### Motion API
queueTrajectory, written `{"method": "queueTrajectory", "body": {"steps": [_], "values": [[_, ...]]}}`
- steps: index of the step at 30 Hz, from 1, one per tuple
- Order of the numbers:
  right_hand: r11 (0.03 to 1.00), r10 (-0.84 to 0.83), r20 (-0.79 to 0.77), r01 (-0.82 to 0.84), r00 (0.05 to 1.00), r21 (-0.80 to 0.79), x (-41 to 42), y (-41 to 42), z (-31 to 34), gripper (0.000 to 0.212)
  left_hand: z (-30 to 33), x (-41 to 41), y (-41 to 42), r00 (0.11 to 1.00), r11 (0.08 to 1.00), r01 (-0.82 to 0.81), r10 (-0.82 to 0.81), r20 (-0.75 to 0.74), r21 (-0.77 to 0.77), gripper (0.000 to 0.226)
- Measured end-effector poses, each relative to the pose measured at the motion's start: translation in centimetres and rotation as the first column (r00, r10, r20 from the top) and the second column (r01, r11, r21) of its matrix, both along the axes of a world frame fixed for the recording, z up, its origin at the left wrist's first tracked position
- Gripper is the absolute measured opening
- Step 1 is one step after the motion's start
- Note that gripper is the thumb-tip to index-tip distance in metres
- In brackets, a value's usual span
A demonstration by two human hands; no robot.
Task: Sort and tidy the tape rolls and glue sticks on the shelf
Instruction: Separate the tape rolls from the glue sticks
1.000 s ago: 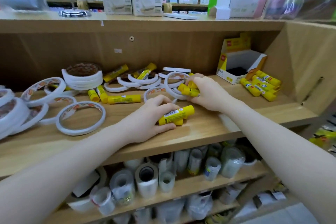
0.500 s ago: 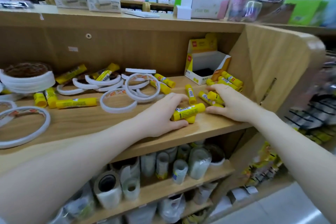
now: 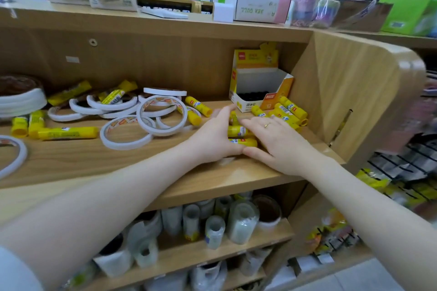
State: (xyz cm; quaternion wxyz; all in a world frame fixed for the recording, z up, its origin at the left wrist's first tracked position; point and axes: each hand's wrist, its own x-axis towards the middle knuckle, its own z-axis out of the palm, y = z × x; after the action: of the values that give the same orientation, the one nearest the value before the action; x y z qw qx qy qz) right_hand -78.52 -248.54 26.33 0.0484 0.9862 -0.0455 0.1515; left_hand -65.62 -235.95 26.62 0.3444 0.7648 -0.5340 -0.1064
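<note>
Glue sticks (image 3: pixel 238 131) lie gathered between both hands at about 3 o'clock on the wooden shelf (image 3: pixel 165 172), just in front of the open yellow display box (image 3: pixel 257 87) that stands at the shelf's 2 o'clock corner. The left hand (image 3: pixel 217 134) and right hand (image 3: pixel 276 142) meet thumb to thumb, fingers fairly straight and cupped around this little heap rather than clamped on any one stick; a ring shows on the right hand. More sticks (image 3: pixel 288 108) already lie beside the box at its right, so this end of the sorting looks well begun. The work seems less than half done, though: none of the sticks can be seen standing in the box, whose inside looks dark. Toward 10 o'clock the tape rolls (image 3: pixel 160 113) overlap in a loose tangle with several sticks (image 3: pixel 198 106) lying among them, and three further sticks (image 3: pixel 66 132) lie at 9 o'clock near a stack of rolls (image 3: pixel 21 99). Those strays remain to be pulled out, and the rolls to be stacked.
</note>
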Motion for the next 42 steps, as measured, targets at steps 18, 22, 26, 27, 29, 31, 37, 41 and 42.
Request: {"method": "queueTrajectory", "body": {"steps": [18, 22, 26, 27, 29, 31, 37, 41, 42], "values": [[0.963, -0.233, 0.258, 0.185, 0.938, 0.197, -0.4, -2.9, 1.3, 0.049, 0.2, 0.7, 1.9, 0.929, 1.000, -0.026, 0.018, 0.370, 0.016, 0.071], [0.956, -0.218, 0.102, 0.191, 0.971, 0.221, -2.8, -3.2, 1.2, 0.043, 0.4, 0.8, 0.7, 0.899, 0.994, -0.052, 0.005, 0.439, 0.095, 0.076], [0.950, -0.259, 0.043, 0.246, 0.965, 0.192, -3.1, -3.4, 1.6, 0.041, 0.2, 0.7, -0.7, 0.919, 0.986, -0.031, -0.036, 0.392, 0.165, 0.075], [0.946, -0.280, 0.019, 0.273, 0.960, 0.177, -2.9, -3.4, 1.8, 0.040, 0.2, 0.6, -0.9, 0.923, 0.986, -0.011, -0.053, 0.381, 0.164, 0.073], [0.939, -0.304, -0.018, 0.303, 0.952, 0.162, -2.6, -3.6, 2.2, 0.033, 0.1, 0.4, -1.2, 0.919, 0.987, 0.031, -0.090, 0.385, 0.157, 0.067], [0.921, -0.325, 0.021, 0.312, 0.945, 0.235, -3.1, -3.6, 2.4, 0.021, -0.1, 0.0, -1.5, 0.907, 0.988, 0.065, -0.116, 0.406, 0.138, 0.061], [0.746, -0.516, 0.148, 0.358, 0.844, 0.561, -5.5, -4.1, 0.9, 0.018, -0.3, -0.3, -2.2, 0.914, 0.996, 0.069, -0.087, 0.397, 0.060, 0.042], [0.725, -0.546, 0.202, 0.338, 0.813, 0.600, -5.6, -4.2, 0.0, 0.026, -0.1, -0.5, -2.8, 0.913, 0.995, 0.068, -0.094, 0.398, 0.079, 0.043], [0.728, -0.549, 0.221, 0.332, 0.806, 0.600, -5.5, -4.1, -0.2, 0.027, 0.0, -0.5, -2.8, 0.912, 0.995, 0.064, -0.091, 0.401, 0.080, 0.044]]}}
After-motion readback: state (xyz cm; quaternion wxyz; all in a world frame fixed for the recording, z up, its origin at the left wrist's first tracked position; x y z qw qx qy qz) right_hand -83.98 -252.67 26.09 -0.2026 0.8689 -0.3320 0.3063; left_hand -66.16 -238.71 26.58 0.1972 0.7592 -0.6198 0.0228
